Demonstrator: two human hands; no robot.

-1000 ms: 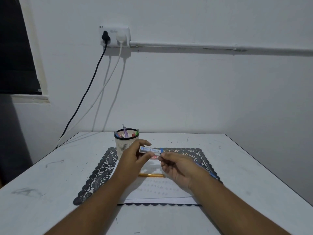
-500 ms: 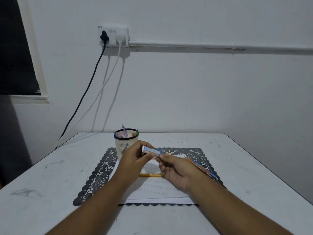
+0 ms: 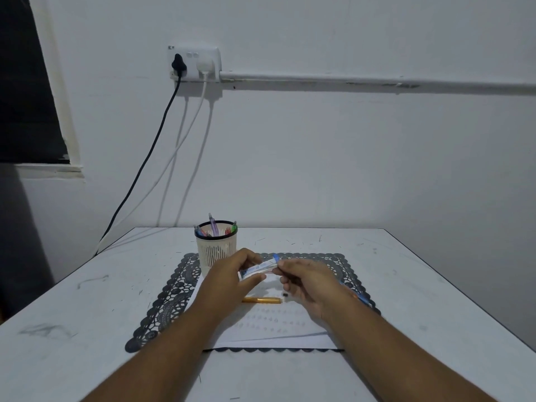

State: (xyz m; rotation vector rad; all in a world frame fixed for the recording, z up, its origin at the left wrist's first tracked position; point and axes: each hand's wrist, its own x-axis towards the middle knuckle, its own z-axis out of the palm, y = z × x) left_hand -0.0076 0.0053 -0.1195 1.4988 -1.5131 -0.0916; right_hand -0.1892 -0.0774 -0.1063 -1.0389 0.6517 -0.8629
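A small clear case with a blue label and blue cap [image 3: 260, 268] is held over the paper between both hands. My left hand [image 3: 229, 281] pinches its left end between thumb and fingers. My right hand [image 3: 309, 282] pinches its right, capped end with curled fingers. A blue pen [image 3: 356, 295] sticks out past my right wrist; whether that hand holds it is unclear. An orange pen [image 3: 262, 300] lies on the white paper [image 3: 275, 323], with a tiny dark piece [image 3: 285, 294] beside its right end.
A slatted cream pen cup [image 3: 216, 246] with several pens stands at the black lace mat's [image 3: 162, 309] back left, just beyond my left hand. The white table [image 3: 406, 285] meets the wall, where a socket [image 3: 193, 62] with two cables hangs.
The case has tilted, its right end higher now. Both hands shifted slightly with it over the paper. A tiny dark piece now shows beside the orange pen.
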